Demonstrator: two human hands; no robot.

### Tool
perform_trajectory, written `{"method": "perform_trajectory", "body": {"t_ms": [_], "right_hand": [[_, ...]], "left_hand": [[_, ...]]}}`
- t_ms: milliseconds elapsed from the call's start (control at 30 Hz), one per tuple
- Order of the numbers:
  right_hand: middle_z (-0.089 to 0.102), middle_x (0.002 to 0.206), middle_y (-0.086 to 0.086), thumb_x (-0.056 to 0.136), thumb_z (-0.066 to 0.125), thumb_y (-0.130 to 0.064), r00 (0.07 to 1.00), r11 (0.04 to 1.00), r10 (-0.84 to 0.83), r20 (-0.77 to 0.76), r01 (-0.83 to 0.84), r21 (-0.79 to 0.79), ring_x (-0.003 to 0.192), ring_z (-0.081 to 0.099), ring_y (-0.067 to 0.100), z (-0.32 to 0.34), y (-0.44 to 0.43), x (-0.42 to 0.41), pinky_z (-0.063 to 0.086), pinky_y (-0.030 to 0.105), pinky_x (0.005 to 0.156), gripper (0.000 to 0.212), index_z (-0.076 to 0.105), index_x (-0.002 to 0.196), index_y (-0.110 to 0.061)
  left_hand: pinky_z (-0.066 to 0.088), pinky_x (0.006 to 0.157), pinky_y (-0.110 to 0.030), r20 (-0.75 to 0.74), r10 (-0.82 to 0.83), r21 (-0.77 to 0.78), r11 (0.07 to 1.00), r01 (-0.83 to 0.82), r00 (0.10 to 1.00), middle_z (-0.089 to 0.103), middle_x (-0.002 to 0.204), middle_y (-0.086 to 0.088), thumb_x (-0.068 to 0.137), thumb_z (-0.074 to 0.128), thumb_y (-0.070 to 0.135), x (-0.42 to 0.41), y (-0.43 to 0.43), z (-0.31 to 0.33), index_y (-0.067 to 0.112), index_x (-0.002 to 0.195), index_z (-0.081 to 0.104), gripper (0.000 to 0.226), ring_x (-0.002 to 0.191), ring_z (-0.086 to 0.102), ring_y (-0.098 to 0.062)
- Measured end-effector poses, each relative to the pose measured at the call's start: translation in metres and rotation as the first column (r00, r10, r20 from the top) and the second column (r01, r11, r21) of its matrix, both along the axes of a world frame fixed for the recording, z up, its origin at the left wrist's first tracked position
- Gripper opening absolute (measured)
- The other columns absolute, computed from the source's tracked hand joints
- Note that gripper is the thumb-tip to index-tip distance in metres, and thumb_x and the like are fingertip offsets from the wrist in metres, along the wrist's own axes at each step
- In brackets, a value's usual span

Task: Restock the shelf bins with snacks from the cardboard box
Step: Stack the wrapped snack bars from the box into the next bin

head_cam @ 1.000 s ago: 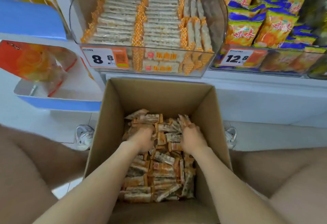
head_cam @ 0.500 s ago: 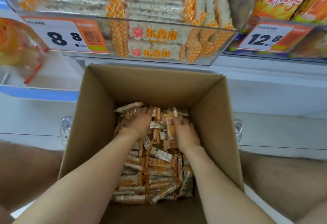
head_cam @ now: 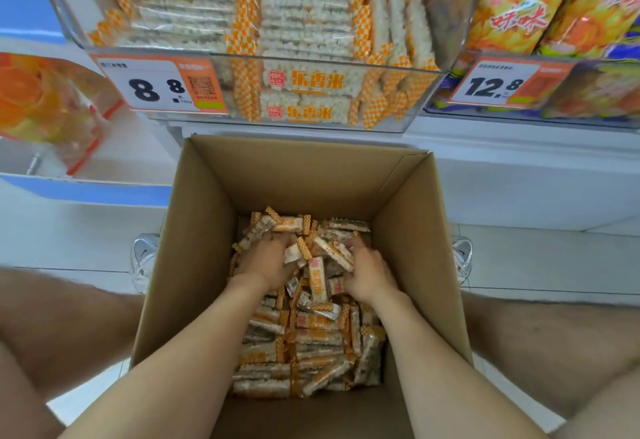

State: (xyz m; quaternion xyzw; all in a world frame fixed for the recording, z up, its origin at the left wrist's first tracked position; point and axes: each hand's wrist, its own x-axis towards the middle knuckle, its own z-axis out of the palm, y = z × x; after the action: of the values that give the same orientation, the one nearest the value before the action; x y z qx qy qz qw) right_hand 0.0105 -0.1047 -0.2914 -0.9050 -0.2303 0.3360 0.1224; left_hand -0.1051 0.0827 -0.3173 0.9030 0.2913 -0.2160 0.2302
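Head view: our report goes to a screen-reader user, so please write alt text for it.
A person's left hand and right hand reach into an open cardboard box and grip handfuls of orange-and-white snack bars. Above the box, a clear shelf bin of the same bars carries an 8.8 price tag.

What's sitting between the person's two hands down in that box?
Wrapped snack bars: a loose clump bunched between the left hand and right hand, both curled round it inside the box. The head view shows it.
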Motion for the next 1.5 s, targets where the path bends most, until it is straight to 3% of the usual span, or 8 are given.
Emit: {"method": "perform_trajectory", "body": {"t_ms": [233,367,500,633,833,933,1167,1500], "right_hand": [[0.069,0.108,-0.005,0.081,0.078,-0.007,0.978,0.978,0.090,0.186,-0.122,0.170,0.092,0.067,0.022,0.044,-0.002,-0.002,0.059,0.043,0.068,0.059,0.045,0.116,-0.041],[0.068,0.111,-0.006,0.080,0.081,-0.009,0.967,0.941,0.144,0.210,-0.200,0.274,0.098,0.066,0.017,0.072,-0.001,-0.003,0.057,0.035,0.075,0.057,0.050,0.117,-0.039],[0.067,0.114,-0.013,0.060,0.100,-0.043,0.985,0.923,0.160,-0.065,-0.126,0.364,0.104,0.064,0.005,0.117,0.001,0.002,0.056,0.031,0.091,0.070,0.064,0.120,-0.038],[0.074,0.122,-0.006,0.066,0.098,-0.045,0.904,0.877,0.165,-0.394,0.048,0.478,0.111,0.069,0.011,0.162,-0.015,0.009,0.056,0.042,0.103,0.071,0.068,0.129,-0.033],[0.079,0.105,0.008,0.098,0.072,-0.024,0.784,0.641,0.037,-0.620,0.457,0.617,0.085,0.071,0.011,0.209,-0.017,0.006,0.055,0.022,0.071,0.022,0.078,0.115,-0.012],[0.080,0.100,0.007,0.089,0.081,-0.027,0.700,0.507,-0.077,-0.710,0.640,0.577,0.086,0.075,0.016,0.223,-0.005,0.001,0.059,0.030,0.075,0.033,0.076,0.117,-0.012],[0.075,0.108,0.015,0.087,0.071,-0.008,0.609,0.166,0.201,-0.767,0.751,0.639,0.089,0.071,0.025,0.266,0.008,-0.017,0.058,0.031,0.076,0.036,0.063,0.122,-0.010],[0.078,0.115,0.006,0.091,0.078,-0.024,0.823,0.285,0.013,-0.568,0.541,0.791,0.100,0.073,0.017,0.293,0.018,-0.041,0.053,0.023,0.074,0.019,0.072,0.108,-0.018]], "left_hand": [[0.052,0.101,-0.030,0.121,0.295,-0.500,0.843,-0.199,0.948,0.055,0.140,0.008,0.075,0.092,0.045,-0.011,-0.003,0.045,0.026,0.152,0.048,0.091,0.126,0.059,-0.016],[0.061,0.080,-0.024,0.145,0.531,-0.787,0.573,-0.229,0.835,0.071,0.124,-0.007,0.087,0.086,0.021,-0.005,-0.004,0.102,0.015,0.132,0.066,0.050,0.107,0.072,-0.014],[0.060,0.077,-0.020,0.293,0.521,-0.719,0.673,-0.175,0.802,0.071,0.123,-0.004,0.089,0.082,0.007,-0.016,0.004,0.145,0.017,0.127,0.070,0.041,0.111,0.069,-0.014],[0.048,0.106,-0.030,0.388,0.397,-0.632,0.771,-0.073,0.832,0.068,0.129,0.013,0.085,0.087,0.031,-0.027,0.020,0.188,0.036,0.133,0.066,0.052,0.124,0.058,-0.001],[0.049,0.113,-0.043,0.501,0.352,-0.642,0.764,0.066,0.791,0.077,0.120,0.003,0.081,0.089,0.014,-0.039,0.029,0.253,0.020,0.131,0.069,0.054,0.119,0.068,-0.012],[0.051,0.108,-0.038,0.547,0.275,-0.584,0.802,0.125,0.791,0.077,0.119,0.002,0.083,0.088,0.013,-0.041,0.028,0.280,0.019,0.132,0.066,0.054,0.116,0.070,-0.013],[0.050,0.095,-0.017,0.651,0.096,-0.350,0.918,0.185,0.753,0.073,0.115,0.018,0.075,0.095,0.018,-0.047,0.031,0.324,0.028,0.114,0.070,0.047,0.112,0.067,-0.001],[0.059,0.100,-0.039,0.754,0.243,-0.459,0.859,0.225,0.610,0.077,0.116,0.002,0.073,0.094,0.015,-0.045,0.022,0.363,0.022,0.135,0.063,0.069,0.110,0.072,-0.017]]}}
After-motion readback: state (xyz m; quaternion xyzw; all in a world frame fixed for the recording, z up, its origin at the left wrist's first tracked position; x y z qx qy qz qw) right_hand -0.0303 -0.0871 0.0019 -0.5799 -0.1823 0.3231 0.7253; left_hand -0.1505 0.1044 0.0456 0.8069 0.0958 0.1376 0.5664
